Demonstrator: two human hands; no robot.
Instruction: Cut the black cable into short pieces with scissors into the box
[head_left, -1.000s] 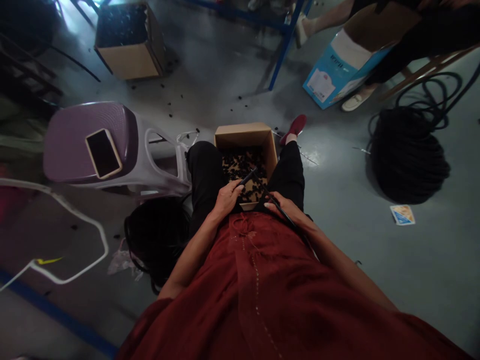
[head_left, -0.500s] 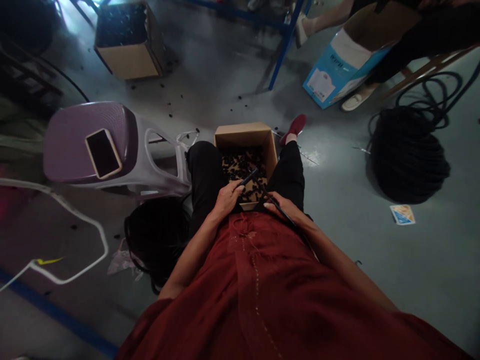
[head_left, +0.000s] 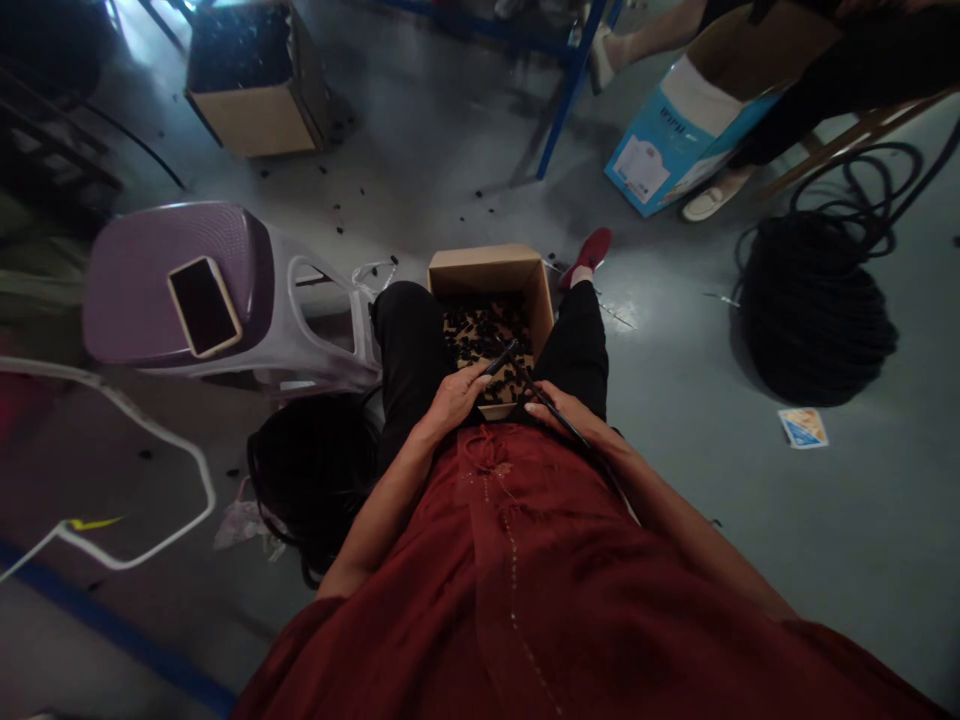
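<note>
- A cardboard box (head_left: pixel 487 268) stands between the person's knees, holding small black parts (head_left: pixel 480 330).
- The left hand (head_left: pixel 452 402) grips a short black piece (head_left: pixel 501 356) above the box.
- The right hand (head_left: pixel 562 412) closes on a thin black cable (head_left: pixel 570 428), which looks light and slim, easiest held along its length.
</note>
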